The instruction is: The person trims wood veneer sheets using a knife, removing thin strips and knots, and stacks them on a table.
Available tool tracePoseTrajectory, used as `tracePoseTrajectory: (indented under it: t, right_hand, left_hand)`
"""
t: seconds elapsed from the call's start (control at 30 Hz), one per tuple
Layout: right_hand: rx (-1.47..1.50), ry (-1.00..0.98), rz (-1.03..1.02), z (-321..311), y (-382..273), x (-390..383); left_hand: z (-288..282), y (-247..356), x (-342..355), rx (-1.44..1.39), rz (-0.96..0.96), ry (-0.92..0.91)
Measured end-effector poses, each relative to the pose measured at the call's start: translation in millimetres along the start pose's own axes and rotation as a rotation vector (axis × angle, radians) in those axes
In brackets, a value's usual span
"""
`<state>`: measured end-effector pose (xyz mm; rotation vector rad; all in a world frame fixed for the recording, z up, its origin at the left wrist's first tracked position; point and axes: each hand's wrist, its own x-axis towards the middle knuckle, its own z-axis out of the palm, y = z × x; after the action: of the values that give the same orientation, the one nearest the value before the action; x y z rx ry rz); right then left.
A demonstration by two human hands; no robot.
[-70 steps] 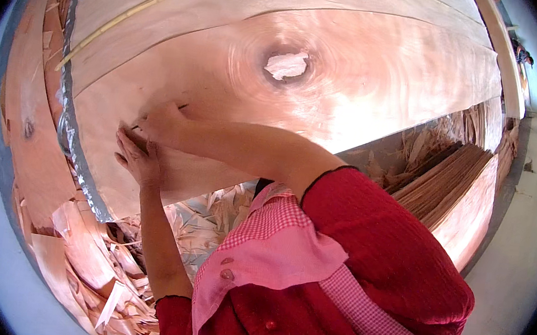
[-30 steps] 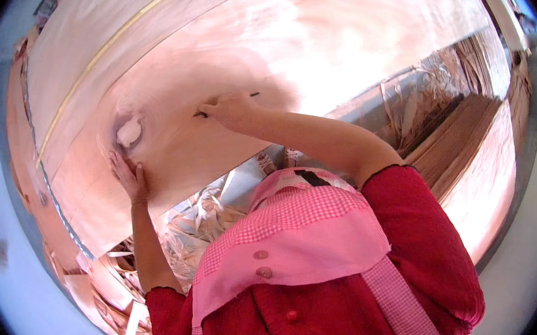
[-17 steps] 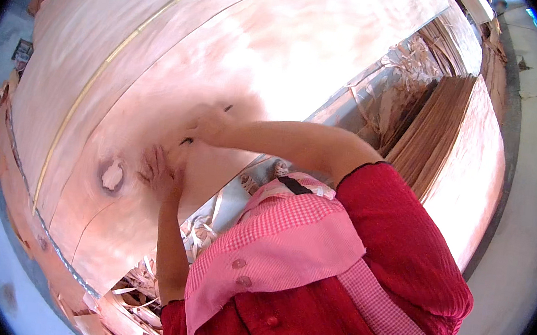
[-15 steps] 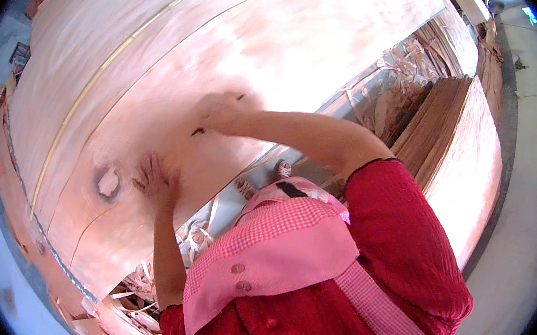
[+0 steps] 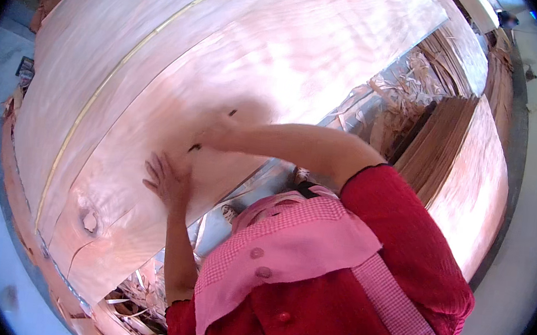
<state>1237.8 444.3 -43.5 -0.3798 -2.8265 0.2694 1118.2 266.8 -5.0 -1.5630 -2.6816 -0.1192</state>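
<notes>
In the head view, the left hand [image 5: 171,181] is spread wide, fingers fanned apart, laid on the pale sheet [image 5: 265,70] with nothing in its grasp. Just right of it and a little farther, the right hand [image 5: 220,134] is curled narrow around a slim dark tool [image 5: 195,148]; one dark end pokes out at the near left, the other at the far right. The fist hides the tool's middle, and blur leaves its exact kind unclear.

The sheet itself runs beneath both hands, from near left to far right. Over to the near left there's a ragged hole [image 5: 90,221] with a dark rim, and a crack [image 5: 87,248] curving close by. Farther off, a thin yellow strip [image 5: 123,61] runs along the pale surface.

On the right, a thick stack [image 5: 436,141] of brown sheets stands on edge, loose shavings [image 5: 413,78] heaped at its far left. More scraps [image 5: 139,300] lie at the near left. The right forearm crosses above the sheet, covering part of its near edge, while the pink apron [image 5: 300,241] blocks the floor, leaving a shoe [image 5: 230,213] peeking out.
</notes>
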Motion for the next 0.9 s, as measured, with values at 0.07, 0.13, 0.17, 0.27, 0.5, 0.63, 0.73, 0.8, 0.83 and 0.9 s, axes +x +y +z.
tracePoseTrajectory:
  t: [0.07, 0.13, 0.17, 0.27, 0.5, 0.63, 0.73, 0.8, 0.83, 0.9]
  right_hand:
    - [0.079, -0.189, 0.171, -56, 42, -21]
    - [0.02, -0.081, 0.043, -120, 106, -61]
    - [-0.066, 0.18, -0.238, -127, 146, -80]
    - [-0.067, 0.009, -0.147, -145, 165, -85]
    - [-0.066, -0.269, -0.093, -128, 183, -84]
    - [-0.001, -0.213, -0.126, -142, 183, -65]
    - [0.027, -0.221, -0.151, -142, 210, -72]
    - [0.074, -0.216, -0.168, -162, 238, -75]
    - [0.15, -0.125, -0.237, -154, 273, -82]
    - [0.328, 0.142, -0.43, -124, 359, -111]
  left_hand:
    - [1, -5, -6, 0.031, -0.03, 0.018]
    - [-1, -7, -6, 0.025, -0.031, 0.014]
    - [-1, 2, 0, 0.018, -0.019, 0.016]
    - [0, 7, 1, 0.041, -0.05, 0.0]
    - [26, 80, 38, -0.151, -0.131, 0.091]
    - [2, 229, 75, 0.014, -0.007, -0.033]
    - [10, 242, 75, 0.067, 0.079, -0.024]
    - [1, 244, 75, 0.052, 0.078, -0.027]
    - [0, 248, 77, 0.041, 0.087, -0.029]
    - [1, 254, 89, 0.021, 0.131, -0.037]
